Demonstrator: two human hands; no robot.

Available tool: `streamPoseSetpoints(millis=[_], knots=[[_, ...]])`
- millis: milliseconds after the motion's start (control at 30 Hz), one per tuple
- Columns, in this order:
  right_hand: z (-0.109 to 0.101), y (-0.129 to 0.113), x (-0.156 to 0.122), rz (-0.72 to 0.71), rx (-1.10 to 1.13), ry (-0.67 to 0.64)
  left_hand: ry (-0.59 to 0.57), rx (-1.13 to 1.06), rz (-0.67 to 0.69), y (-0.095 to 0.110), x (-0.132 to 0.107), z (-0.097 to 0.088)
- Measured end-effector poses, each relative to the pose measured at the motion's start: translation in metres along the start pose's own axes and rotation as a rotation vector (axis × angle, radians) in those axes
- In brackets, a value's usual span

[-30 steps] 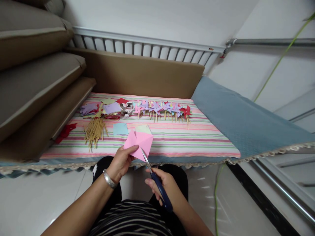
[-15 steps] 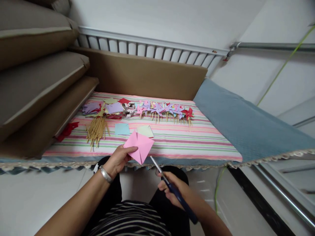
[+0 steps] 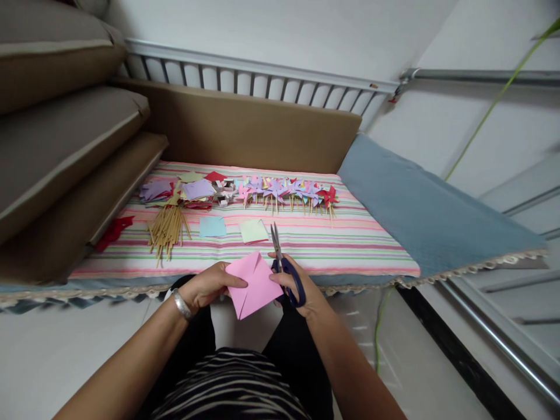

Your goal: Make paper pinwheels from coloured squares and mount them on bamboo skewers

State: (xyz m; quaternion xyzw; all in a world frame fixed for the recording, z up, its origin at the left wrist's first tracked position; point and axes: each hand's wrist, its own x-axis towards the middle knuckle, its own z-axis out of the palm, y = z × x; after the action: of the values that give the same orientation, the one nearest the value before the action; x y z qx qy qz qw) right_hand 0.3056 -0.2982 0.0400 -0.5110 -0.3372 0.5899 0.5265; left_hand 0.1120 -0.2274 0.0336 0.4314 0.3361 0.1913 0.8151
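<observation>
head view, one frame. lower centre: left hand [image 3: 205, 286], a metal bangle [image 3: 181, 304] on its wrist, fingers closed on the left edge of a pink paper square [image 3: 254, 283] that carries crease lines and stands as a diamond just in front of the bed edge, above the lap. right hand [image 3: 298, 286] pinches the right corner of the same square with thumb and fingertips while the other fingers sit through the blue loops of a pair of scissors [image 3: 283, 262]; blades closed (or nearly so), pointing up toward the striped cloth, clear of the paper.

middle of the frame: striped cloth [image 3: 359, 242] in pink, green and white over the mattress. on it, just above the hands, a light blue paper square [image 3: 212, 226] and beside it, to the right, a pale green paper square [image 3: 254, 231], both lying flat and apart from each other. left of these, a loose bundle of bamboo sticks [image 3: 168, 228]. behind the sticks, a heap of cut paper pieces [image 3: 184, 190] in purple, yellow and red. right of the heap, a row of finished paper pinwheels [image 3: 284, 191] on sticks, ending in a red one.

left edge: red paper scrap [image 3: 112, 230] at the foot of stacked brown cushions [image 3: 65, 146]. upper centre: brown board [image 3: 258, 131] against a white rail [image 3: 262, 76]. right: blue blanket [image 3: 429, 216].
</observation>
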Motion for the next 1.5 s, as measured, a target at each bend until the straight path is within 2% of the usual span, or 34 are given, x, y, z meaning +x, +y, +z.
streamPoseSetpoints(millis=[133, 233, 367, 467, 600, 767, 900, 1000, 1100, 1233, 1367, 1500], knots=[[0.002, 0.001, 0.003, -0.018, 0.059, 0.074, -0.039, -0.071, 0.009, -0.001, 0.001, -0.004], [0.007, -0.001, 0.006, -0.080, 0.127, 0.178, -0.096, -0.272, 0.090, -0.007, 0.003, -0.006], [0.016, 0.005, 0.013, -0.203, 0.230, 0.327, -0.137, -0.551, 0.202, -0.026, 0.007, -0.001], [0.023, 0.015, 0.020, -0.301, 0.267, 0.421, -0.060, -0.663, 0.243, -0.041, 0.010, 0.009], [0.034, 0.029, 0.026, -0.350, 0.186, 0.475, 0.137, -0.676, 0.273, -0.048, 0.015, 0.027], [0.039, 0.039, 0.027, -0.346, 0.093, 0.430, 0.288, -0.634, 0.312, -0.041, 0.018, 0.039], [0.034, 0.032, 0.019, -0.303, 0.015, 0.353, 0.337, -0.528, 0.325, -0.037, 0.015, 0.033], [0.027, 0.019, 0.000, -0.229, -0.073, 0.222, 0.363, -0.455, 0.319, -0.033, 0.012, 0.022], [0.018, 0.008, -0.026, -0.135, -0.197, 0.039, 0.378, -0.415, 0.298, -0.028, 0.010, 0.012], [0.010, 0.008, -0.053, 0.067, -0.326, -0.124, 0.379, -0.385, 0.288, -0.020, 0.008, 0.005], [0.012, 0.020, -0.061, 0.206, -0.348, -0.138, 0.372, -0.361, 0.305, -0.015, 0.007, 0.007], [0.015, 0.025, -0.060, 0.227, -0.348, -0.118, 0.357, -0.331, 0.323, -0.012, 0.005, 0.009]])
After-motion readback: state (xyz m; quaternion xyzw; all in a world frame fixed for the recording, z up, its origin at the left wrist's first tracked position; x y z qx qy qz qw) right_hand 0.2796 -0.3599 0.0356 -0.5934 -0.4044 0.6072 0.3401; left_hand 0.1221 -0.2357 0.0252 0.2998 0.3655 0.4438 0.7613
